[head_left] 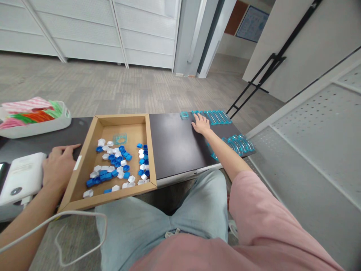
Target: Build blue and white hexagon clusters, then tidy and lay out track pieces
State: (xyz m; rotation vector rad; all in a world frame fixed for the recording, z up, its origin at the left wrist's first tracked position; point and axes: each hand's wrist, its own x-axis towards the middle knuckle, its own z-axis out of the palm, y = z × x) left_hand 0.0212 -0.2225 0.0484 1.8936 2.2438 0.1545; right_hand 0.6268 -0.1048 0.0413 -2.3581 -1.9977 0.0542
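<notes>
My right hand (pixel 201 124) reaches across the dark table to the near left end of a row of clear teal straight pieces (pixel 217 117). Its fingers are spread, and I see nothing held in them; whether they touch a piece I cannot tell. Just left of it lies a small teal square piece (pixel 184 115). My left hand (pixel 58 167) lies flat on the table, index finger stretched toward the cardboard tray (pixel 150 158). Inside the tray are many blue and white hexagonal caps (pixel 117 160) and one clear teal square frame (pixel 120 139).
Curved teal pieces (pixel 239 145) lie at the table's right end, partly behind my right arm. A white device (pixel 24 177) with a cable (pixel 76 213) sits beside my left hand. Behind it stands a white bin (pixel 36 130) of colourful fabric-like items. A perforated panel (pixel 318 150) borders the right.
</notes>
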